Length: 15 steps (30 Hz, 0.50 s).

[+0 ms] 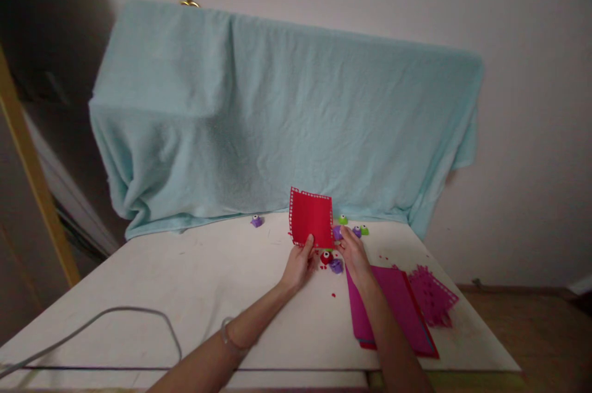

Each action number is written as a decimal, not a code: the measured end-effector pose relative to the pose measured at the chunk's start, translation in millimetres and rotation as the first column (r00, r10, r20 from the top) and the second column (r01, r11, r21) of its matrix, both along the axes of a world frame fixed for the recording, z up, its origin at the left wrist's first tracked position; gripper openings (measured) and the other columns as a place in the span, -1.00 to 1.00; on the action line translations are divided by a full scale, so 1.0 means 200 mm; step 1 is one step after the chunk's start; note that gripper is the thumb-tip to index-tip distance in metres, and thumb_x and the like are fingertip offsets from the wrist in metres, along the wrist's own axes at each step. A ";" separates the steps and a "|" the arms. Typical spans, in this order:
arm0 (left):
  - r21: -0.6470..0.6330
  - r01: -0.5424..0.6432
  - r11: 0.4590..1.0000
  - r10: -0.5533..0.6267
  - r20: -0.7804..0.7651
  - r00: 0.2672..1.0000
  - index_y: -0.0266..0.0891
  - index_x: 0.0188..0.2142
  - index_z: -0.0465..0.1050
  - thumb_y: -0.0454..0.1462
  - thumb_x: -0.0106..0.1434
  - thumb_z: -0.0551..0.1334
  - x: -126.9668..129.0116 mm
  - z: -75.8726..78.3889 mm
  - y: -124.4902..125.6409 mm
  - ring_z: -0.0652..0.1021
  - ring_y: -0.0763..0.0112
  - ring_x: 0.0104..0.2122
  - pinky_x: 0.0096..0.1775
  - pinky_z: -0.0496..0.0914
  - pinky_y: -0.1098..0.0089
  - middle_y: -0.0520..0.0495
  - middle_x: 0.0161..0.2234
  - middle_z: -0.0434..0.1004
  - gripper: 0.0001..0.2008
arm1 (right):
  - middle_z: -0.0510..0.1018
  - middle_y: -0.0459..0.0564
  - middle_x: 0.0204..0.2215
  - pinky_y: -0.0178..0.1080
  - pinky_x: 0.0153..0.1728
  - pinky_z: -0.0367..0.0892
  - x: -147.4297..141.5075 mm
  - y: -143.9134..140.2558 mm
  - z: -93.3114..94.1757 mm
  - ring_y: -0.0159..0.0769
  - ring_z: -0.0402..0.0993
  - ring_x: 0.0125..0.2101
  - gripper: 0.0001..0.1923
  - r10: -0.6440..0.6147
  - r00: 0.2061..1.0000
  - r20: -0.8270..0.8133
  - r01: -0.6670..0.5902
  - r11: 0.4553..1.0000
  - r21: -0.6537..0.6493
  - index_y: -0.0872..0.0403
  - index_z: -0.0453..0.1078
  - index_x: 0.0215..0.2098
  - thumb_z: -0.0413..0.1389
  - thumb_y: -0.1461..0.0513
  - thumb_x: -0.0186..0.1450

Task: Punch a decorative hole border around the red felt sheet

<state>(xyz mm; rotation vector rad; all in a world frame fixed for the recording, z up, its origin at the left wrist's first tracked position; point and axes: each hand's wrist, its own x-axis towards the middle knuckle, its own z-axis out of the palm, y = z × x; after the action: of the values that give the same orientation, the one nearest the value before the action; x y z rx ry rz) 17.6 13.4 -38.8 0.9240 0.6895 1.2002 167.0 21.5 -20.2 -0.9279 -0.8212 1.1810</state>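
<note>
My left hand is closed on the lower edge of a red sheet, its thumb lying on the front. Small punched holes run along the sheet's edges, and it stands tilted above the table. Beside its lower right corner, my right hand is closed around a small purple paper punch, partly covered by the fingers. Just below the sheet sit a red one-eyed punch and a purple punch. Little red paper bits lie scattered nearby.
A stack of magenta and red sheets lies under my right forearm, with punched magenta pieces to its right. Green and purple one-eyed punches stand farther back. A grey cable crosses the table's left front; a blue towel hangs behind.
</note>
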 end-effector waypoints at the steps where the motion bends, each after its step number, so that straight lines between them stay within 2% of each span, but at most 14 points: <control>1: -0.008 -0.040 0.999 0.040 -0.001 0.999 -0.19 -0.62 0.07 0.19 0.17 0.15 -0.01 0.01 0.00 0.12 0.60 -0.70 -0.61 0.02 0.48 0.19 -0.71 0.02 -0.43 | 0.59 -0.09 -0.37 -0.32 -0.50 0.29 0.01 0.01 -0.01 -0.31 0.48 -0.44 -0.66 -0.040 0.999 -0.015 0.040 0.999 0.011 -0.01 0.47 -0.30 0.28 -0.05 0.09; 5: 0.074 -0.193 0.978 0.201 -0.126 0.971 -0.19 -0.63 0.07 0.20 0.21 0.08 -0.05 0.02 -0.01 0.16 0.56 -0.66 -0.58 0.07 0.46 0.16 -0.69 0.03 -0.43 | 0.44 -0.18 -0.57 -0.36 -0.70 0.03 0.04 0.02 -0.01 -0.49 0.21 -0.67 -0.71 -0.108 0.991 -0.085 0.114 0.991 0.072 0.01 0.43 -0.38 0.29 -0.01 0.11; 7: 0.101 -0.222 0.970 0.237 -0.174 0.956 -0.20 -0.61 0.14 0.18 0.23 0.06 -0.06 0.03 -0.01 0.21 0.53 -0.64 -0.54 0.14 0.45 0.14 -0.68 0.10 -0.45 | 0.41 -0.18 -0.58 -0.36 -0.71 0.03 0.04 0.02 0.00 -0.51 0.17 -0.69 -0.70 -0.077 0.994 -0.076 0.084 0.992 0.093 0.03 0.45 -0.37 0.30 0.01 0.10; 9: 0.106 -0.222 0.969 0.239 -0.190 0.952 -0.21 -0.57 0.21 0.16 0.25 0.06 -0.06 0.03 -0.01 0.24 0.51 -0.63 -0.50 0.19 0.44 0.12 -0.67 0.16 -0.48 | 0.47 -0.13 -0.53 -0.35 -0.66 0.13 0.03 0.02 0.01 -0.47 0.25 -0.65 -0.68 -0.027 0.999 -0.029 0.030 0.995 0.093 0.04 0.47 -0.34 0.32 0.01 0.08; 12: 0.121 -0.210 0.970 0.230 -0.181 0.956 -0.21 -0.54 0.25 0.14 0.25 0.06 -0.06 0.02 0.00 0.26 0.48 -0.63 -0.47 0.22 0.43 0.13 -0.68 0.17 -0.51 | 0.55 -0.05 -0.40 -0.29 -0.44 0.35 -0.01 -0.01 0.01 -0.35 0.44 -0.48 -0.65 0.087 0.995 0.043 -0.091 0.993 0.081 0.05 0.50 -0.30 0.35 0.04 0.04; 15: 0.126 -0.200 0.972 0.221 -0.179 0.959 -0.20 -0.53 0.26 0.13 0.25 0.06 -0.06 0.01 0.01 0.26 0.47 -0.62 -0.47 0.22 0.43 0.13 -0.67 0.18 -0.52 | 0.59 -0.01 -0.32 -0.21 -0.23 0.40 -0.06 -0.04 0.02 -0.26 0.53 -0.35 -0.65 0.201 0.977 0.071 -0.205 0.977 0.063 0.05 0.51 -0.28 0.37 0.07 0.02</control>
<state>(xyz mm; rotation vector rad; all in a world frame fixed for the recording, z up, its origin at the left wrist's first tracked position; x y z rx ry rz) 6.2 14.7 -37.5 1.0859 0.9031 1.3581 154.1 14.4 -16.1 -0.8425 -1.0226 1.2949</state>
